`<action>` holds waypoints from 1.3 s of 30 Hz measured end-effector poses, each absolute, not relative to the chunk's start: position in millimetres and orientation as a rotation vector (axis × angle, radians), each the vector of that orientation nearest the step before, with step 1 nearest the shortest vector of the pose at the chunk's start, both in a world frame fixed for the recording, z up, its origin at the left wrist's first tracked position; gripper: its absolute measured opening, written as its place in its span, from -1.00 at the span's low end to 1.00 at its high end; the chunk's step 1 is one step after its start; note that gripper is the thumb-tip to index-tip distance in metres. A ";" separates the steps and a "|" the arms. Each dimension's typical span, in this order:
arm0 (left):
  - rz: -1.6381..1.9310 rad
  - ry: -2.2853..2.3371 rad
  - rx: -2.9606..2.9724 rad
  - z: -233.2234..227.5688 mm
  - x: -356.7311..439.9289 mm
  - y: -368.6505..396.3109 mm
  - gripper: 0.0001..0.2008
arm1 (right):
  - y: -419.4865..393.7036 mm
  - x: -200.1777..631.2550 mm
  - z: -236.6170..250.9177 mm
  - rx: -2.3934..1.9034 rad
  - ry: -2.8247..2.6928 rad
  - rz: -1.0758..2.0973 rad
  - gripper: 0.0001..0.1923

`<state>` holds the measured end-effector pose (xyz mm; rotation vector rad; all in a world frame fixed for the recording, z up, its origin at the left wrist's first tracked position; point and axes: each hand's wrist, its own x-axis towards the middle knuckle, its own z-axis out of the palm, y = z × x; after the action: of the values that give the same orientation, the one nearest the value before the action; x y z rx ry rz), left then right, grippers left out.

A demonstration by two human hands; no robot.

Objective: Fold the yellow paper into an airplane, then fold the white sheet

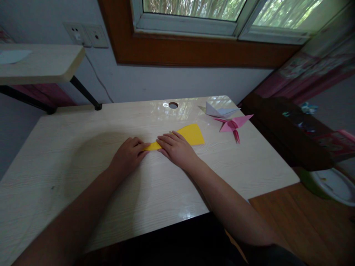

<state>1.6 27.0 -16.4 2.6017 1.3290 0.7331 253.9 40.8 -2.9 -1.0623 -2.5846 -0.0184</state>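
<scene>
A folded sheet of yellow paper (192,134) lies on the table in front of me, wide at its right end and narrowing to a thin strip on the left. My left hand (129,153) pinches the narrow tip between thumb and fingers. Across the middle of the paper rests my right hand (175,147), fingers together and pressed down, its thumb at the lower edge. The folds under my right hand are hidden.
A pink origami bird (233,124) and a whitish folded paper piece (220,111) sit at the table's (83,122) far right. Behind is a cable hole (173,105). A raised shelf (41,66) stands at the back left, a round basin (334,184) on the right.
</scene>
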 end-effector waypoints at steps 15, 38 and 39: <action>1.135 1.410 2.240 -2.2 1.6 18.5 -0.79 | 39.5 265.7 16.5 -1.215 -2.209 -0.256 -0.81; 1.320 1.229 1.040 -5.6 14.0 23.5 -0.63 | 37.8 245.5 4.0 -1.128 -1.716 1.099 -0.58; 1.261 1.228 1.087 -5.2 15.4 21.4 -0.61 | 39.1 243.8 2.3 -1.084 -1.623 1.219 -0.58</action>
<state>15.4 21.4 -5.2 1.0868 1.2282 1.2614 243.8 39.1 2.3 -1.0839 -1.6226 1.2190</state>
